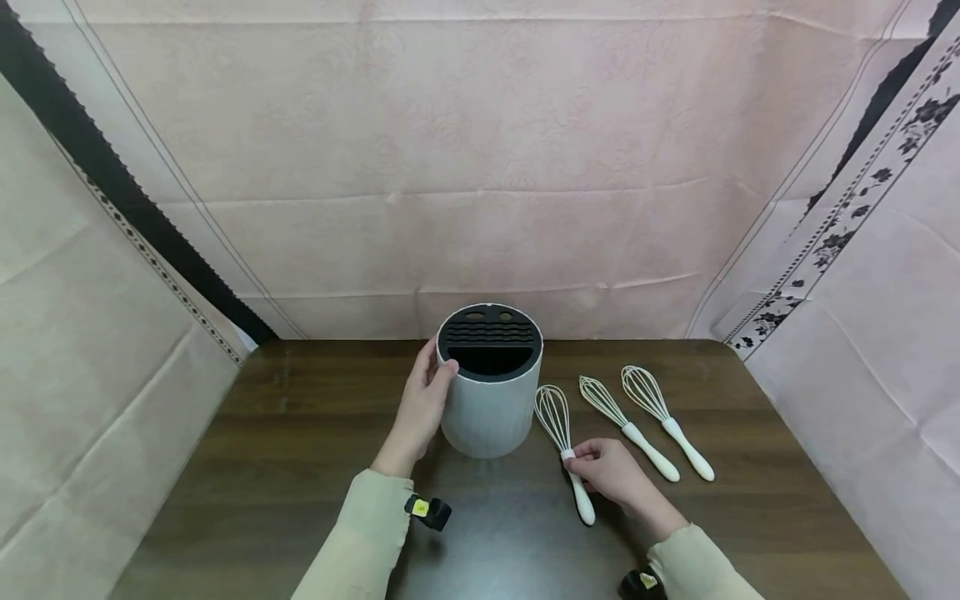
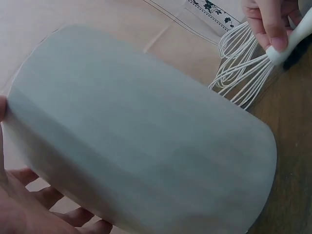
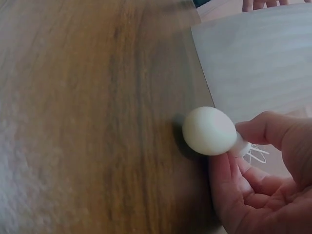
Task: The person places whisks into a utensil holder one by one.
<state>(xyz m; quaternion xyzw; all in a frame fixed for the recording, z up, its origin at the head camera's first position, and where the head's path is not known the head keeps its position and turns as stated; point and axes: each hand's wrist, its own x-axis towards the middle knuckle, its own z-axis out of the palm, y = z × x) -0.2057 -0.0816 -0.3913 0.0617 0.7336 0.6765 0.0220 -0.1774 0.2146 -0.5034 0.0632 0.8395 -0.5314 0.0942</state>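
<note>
A white cylindrical utensil holder (image 1: 487, 417) with a dark slotted top stands upright on the table. My left hand (image 1: 420, 408) holds its left side, thumb near the rim and fingers round the far side; the left wrist view shows those fingers (image 2: 46, 197) along the wall. Just right of the holder, my right hand (image 1: 611, 471) pinches a white whisk (image 1: 582, 502) where handle meets wires. The whisk's wire end points toward the holder's side. In the right wrist view, the rounded end of the whisk handle (image 3: 208, 130) faces the camera between thumb and fingers.
Two more white whisks, a middle one (image 1: 651, 450) and a far-right one (image 1: 688, 446), lie slanted on the brown wooden table (image 1: 300, 500). Behind the table hangs a pale cloth (image 1: 480, 167), with further cloth panels on both sides.
</note>
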